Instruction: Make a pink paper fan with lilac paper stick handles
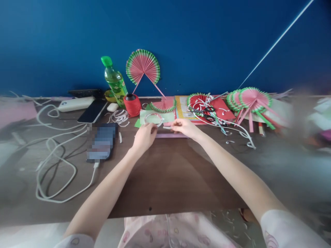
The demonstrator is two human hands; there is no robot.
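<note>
My left hand (145,138) is closed, its fingers curled and pressed together beside a roll of clear tape (154,114). Whatever it may hold is hidden. My right hand (184,127) pinches a small white strip (167,127) between thumb and fingers. Below both hands a flat purple strip (172,136) lies on the table, running from one hand to the other. Pale green paper (169,117) sits just behind them. A pleated pink and green paper fan (163,105) lies partly over that paper.
Another open fan (143,67) leans on the blue wall, near a green bottle (115,84) and a red thread spool (132,105). Black scissors (209,112) lie under white strips at right, before stacked fans (249,99). Phones (102,142) and a looped white cable (74,172) occupy the left.
</note>
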